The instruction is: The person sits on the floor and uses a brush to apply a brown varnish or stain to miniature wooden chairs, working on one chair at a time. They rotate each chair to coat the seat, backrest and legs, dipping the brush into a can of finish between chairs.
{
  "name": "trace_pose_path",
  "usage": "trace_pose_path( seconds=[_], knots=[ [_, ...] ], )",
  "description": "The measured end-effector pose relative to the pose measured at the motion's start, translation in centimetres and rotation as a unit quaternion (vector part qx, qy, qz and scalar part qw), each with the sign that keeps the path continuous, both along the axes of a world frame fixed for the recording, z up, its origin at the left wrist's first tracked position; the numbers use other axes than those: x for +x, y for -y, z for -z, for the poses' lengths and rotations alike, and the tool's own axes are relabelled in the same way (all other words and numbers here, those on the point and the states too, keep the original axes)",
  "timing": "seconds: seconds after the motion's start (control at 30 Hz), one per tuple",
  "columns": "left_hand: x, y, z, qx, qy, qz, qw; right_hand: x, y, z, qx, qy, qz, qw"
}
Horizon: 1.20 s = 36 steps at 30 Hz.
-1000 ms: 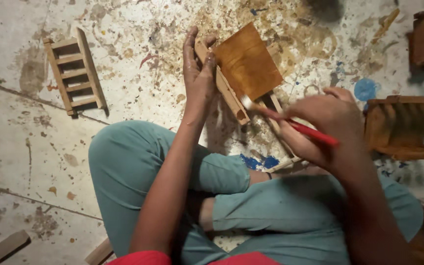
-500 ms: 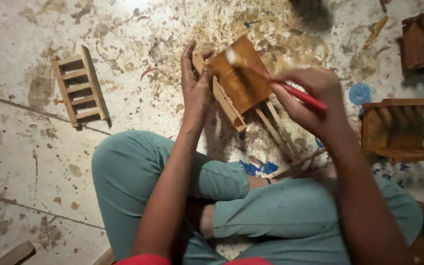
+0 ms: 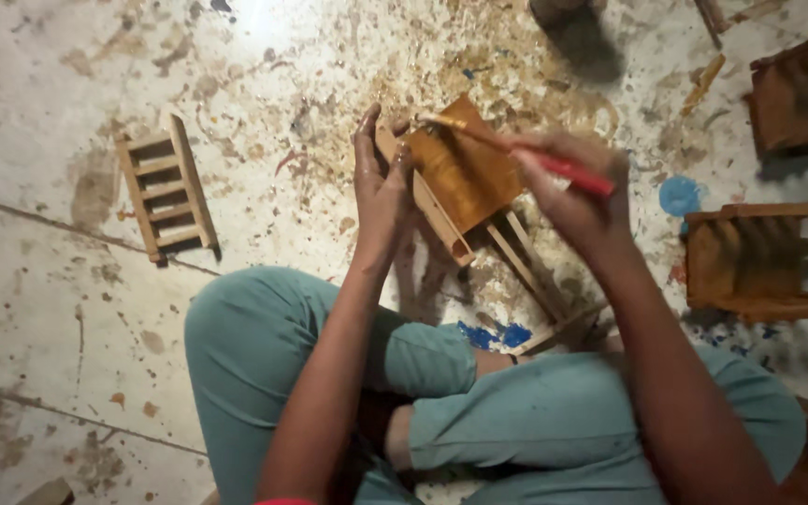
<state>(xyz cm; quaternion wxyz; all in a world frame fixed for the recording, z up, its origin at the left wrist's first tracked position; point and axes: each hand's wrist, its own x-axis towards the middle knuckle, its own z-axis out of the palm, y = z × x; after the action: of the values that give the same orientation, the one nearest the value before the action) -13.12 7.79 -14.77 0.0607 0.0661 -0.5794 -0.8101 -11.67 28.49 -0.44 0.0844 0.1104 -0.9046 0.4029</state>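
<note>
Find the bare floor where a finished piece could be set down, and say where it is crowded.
Free: floor left of the unpainted ladder-like frame, and between it and the left hand. Crowded: right side, around the stained pieces and right hand.

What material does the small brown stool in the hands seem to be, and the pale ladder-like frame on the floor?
Small brown stool: seemingly wood, glossy wet-looking brown stain on the seat, legs paler. Pale ladder-like frame: bare, unfinished wood slats, light and matte.
</note>
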Motion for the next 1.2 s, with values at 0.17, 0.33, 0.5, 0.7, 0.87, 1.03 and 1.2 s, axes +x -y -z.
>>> trace_pose_path(
  seconds=[0.17, 0.33, 0.5, 0.7, 0.87, 1.03, 1.2],
  knots=[
    [-0.2, -0.1, -0.1, 0.0, -0.019, -0.015, 1.0, 3.0, -2.1, -2.6, 0.091, 0.097, -0.086, 0.987],
    [0.1, -0.1, -0.4, -0.068, -0.036, -0.04, 0.996, 3.7, -5.3, -4.8, 0.124, 0.204, 0.002, 0.971],
    [0.5, 0.1, -1.8, -0.112, 0.01, -0.045, 0.993, -2.7, -9.2, -4.9, 0.079, -0.103, 0.06, 0.99],
    [0.3, 0.3, -2.2, -0.176, -0.024, -0.067, 0.982, -18.7, -10.9, -1.2, -0.05, -0.075, 0.046, 0.995],
    [-0.1, 0.5, -2.1, -0.171, 0.015, -0.067, 0.983, -22.7, -8.5, 2.3, -0.105, 0.105, 0.159, 0.976],
    [-0.1, 0.6, -2.1, -0.188, 0.011, -0.078, 0.979, -15.4, -8.6, 3.1, 0.153, -0.232, 0.056, 0.959],
    [0.2, 0.6, -2.0, -0.173, -0.017, -0.077, 0.982, -4.2, -8.3, 2.0, 0.031, -0.083, 0.093, 0.992]
  ],
)
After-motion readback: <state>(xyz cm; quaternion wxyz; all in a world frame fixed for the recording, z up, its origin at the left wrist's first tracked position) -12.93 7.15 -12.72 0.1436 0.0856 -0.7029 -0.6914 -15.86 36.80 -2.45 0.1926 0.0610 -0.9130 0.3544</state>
